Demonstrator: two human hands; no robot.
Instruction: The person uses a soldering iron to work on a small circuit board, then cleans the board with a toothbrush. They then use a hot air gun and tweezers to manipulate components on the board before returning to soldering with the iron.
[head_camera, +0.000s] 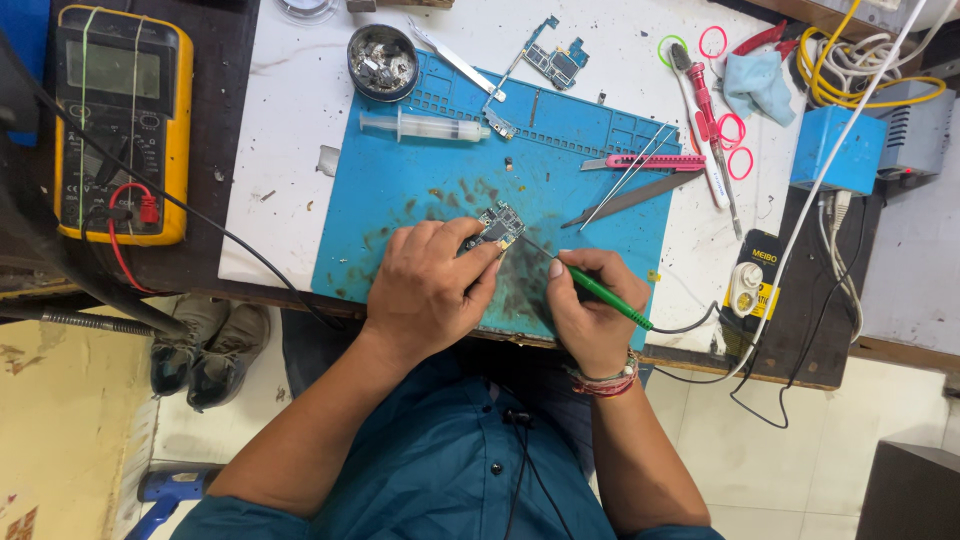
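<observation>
Left hand (428, 285) grip pins small circuit board (496, 228) to blue mat (400, 190); right hand (592, 312) grip closed on green soldering iron (590, 285). Risk: tip skids, burns thumb or bridges pads.

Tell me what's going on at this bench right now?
A person is working on a small circuit board on the blue mat. The left hand pins the board down, while the right hand holds a green-handled soldering iron with its tip at the board's edge. A syringe and tweezers lie nearby.
</observation>
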